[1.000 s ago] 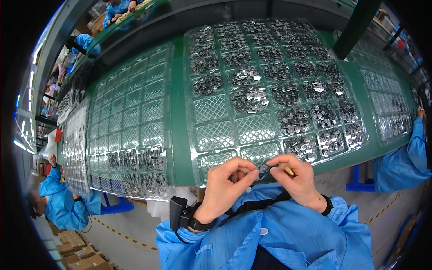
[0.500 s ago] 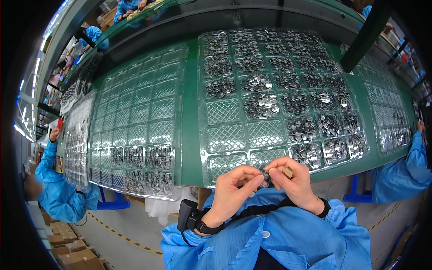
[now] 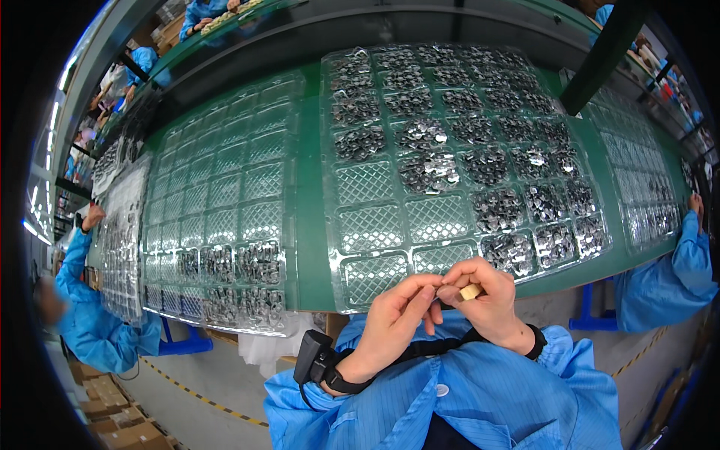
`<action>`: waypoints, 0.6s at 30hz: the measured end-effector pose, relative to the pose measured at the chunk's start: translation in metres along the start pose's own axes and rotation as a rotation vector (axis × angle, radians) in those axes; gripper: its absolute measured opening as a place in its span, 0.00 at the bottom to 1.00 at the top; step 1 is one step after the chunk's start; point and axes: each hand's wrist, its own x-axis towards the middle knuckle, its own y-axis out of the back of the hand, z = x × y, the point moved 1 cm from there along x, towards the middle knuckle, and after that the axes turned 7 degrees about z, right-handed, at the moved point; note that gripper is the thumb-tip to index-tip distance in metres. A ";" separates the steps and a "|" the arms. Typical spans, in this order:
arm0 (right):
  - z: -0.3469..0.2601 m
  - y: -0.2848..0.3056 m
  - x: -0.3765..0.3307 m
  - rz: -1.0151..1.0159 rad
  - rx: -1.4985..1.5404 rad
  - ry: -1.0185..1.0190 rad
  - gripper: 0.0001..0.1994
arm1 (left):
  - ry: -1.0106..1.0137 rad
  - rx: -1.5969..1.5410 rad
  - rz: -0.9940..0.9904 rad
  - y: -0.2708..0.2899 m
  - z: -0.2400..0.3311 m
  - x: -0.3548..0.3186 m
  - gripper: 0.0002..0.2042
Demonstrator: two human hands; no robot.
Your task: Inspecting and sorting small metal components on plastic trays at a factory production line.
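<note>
Both hands meet just over the near edge of a large clear plastic tray (image 3: 372, 228). My left hand (image 3: 394, 319) is closed in a pinch, its fingertips against those of the right; anything small between them is hidden. My right hand (image 3: 491, 309) has thumb and forefinger pressed together beside the left fingertips and holds a small pale-yellow block (image 3: 471, 292) in its fingers. Many of the tray's compartments hold piles of small shiny dark metal pieces (image 3: 507, 253); several at the near left hold none.
A second clear tray (image 3: 266, 180), partly filled, lies to the left on the green table (image 3: 309, 247). Another tray (image 3: 637, 176) lies to the right beyond a dark post (image 3: 604, 56). Co-workers in blue sit at the left (image 3: 97, 322) and right (image 3: 664, 281).
My fingertips have drawn closer together, covering the small part seen between them earlier. The pale-yellow block has turned and shifted slightly left and down within my right hand.
</note>
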 end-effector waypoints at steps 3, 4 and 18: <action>0.002 0.001 0.000 0.016 -0.051 -0.036 0.08 | -0.054 0.079 -0.022 0.002 -0.001 -0.002 0.12; 0.004 0.001 0.000 0.009 -0.078 -0.039 0.08 | -0.069 0.137 -0.038 0.003 -0.001 -0.003 0.13; -0.003 0.004 0.000 -0.031 0.193 -0.244 0.05 | -0.160 0.165 0.074 0.002 -0.010 -0.002 0.09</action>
